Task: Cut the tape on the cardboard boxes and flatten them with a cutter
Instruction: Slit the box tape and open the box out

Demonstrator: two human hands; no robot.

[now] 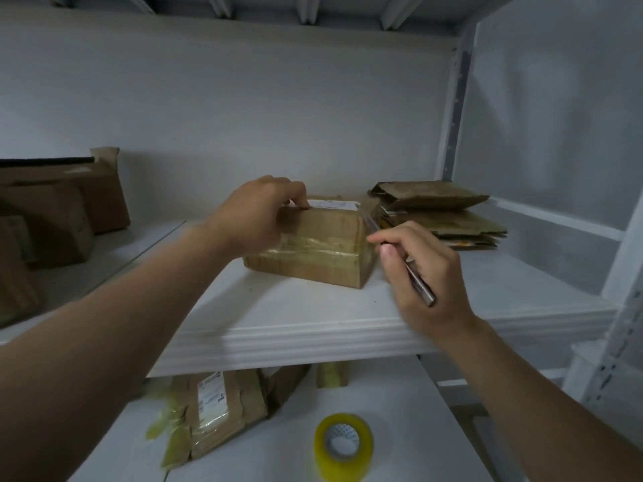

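A small taped cardboard box (pixel 320 248) with a white label on top stands on the white shelf (pixel 295 328). My left hand (pixel 257 213) grips its top left edge, fingers curled over the rim. My right hand (pixel 417 269) pinches a slim metal cutter (pixel 400 259) like a pen. The cutter's tip reaches the box's upper right corner, by the clear tape there.
A stack of flattened cardboard (pixel 438 213) lies just right of the box. Several brown boxes (pixel 59 217) stand at the far left. On the lower shelf lie a flattened taped box (pixel 215 412) and a yellow tape roll (pixel 342 447). A metal rack post (pixel 452 116) rises at right.
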